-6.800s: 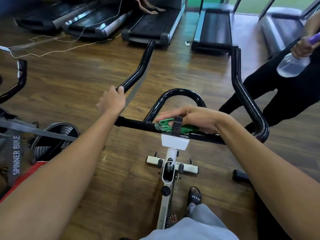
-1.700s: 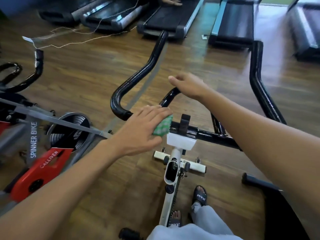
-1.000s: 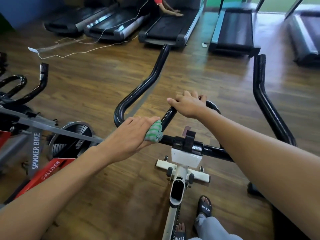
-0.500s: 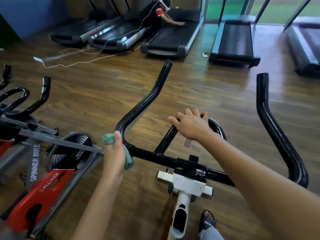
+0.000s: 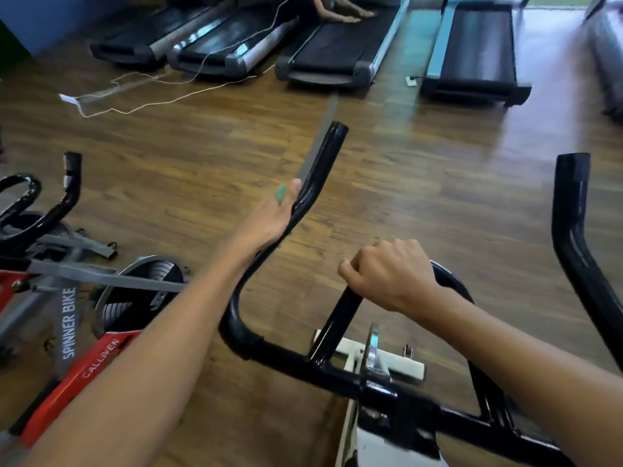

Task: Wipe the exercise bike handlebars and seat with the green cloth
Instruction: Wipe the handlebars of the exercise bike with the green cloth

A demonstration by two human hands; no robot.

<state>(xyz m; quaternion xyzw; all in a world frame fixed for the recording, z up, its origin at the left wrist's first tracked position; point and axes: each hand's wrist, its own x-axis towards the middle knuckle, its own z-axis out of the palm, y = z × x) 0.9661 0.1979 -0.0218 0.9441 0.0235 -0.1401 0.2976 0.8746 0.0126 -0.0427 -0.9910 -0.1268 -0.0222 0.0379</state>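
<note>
The cloth [image 5: 280, 194] is seen only as a small green corner in the upper middle of the frame, poking out above the left hand [image 5: 271, 219], which is wrapped round the left horn [image 5: 308, 192] of the handlebars [image 5: 269, 355] partway up its rising stretch; the fingers are curled about the tube with the cloth trapped between palm and bar, so that the grip itself serves as the wiping surface. Most of the cloth is hidden under the hand, and how much of the tube it covers cannot be told. The right hand [image 5: 387, 276] is closed in a fist round the centre loop [image 5: 448, 279] in the lower middle of the frame, knuckles up and nothing else held; it is judged to be placed there to steady the bike while the other arm reaches forward. The right horn [image 5: 573, 237], at the right edge, is touched by neither hand and is probably yet to be wiped, as is the seat, which is out of view. A second bike [image 5: 72, 318], red and grey, stands at the lower left, and treadmills [image 5: 337, 45] are lined along the top of the frame, with a thin cable [image 5: 161, 92] trailing over the wooden floor [image 5: 438, 183] at the upper left. No container is to be seen anywhere in the picture, so nothing can be said of contents.
</note>
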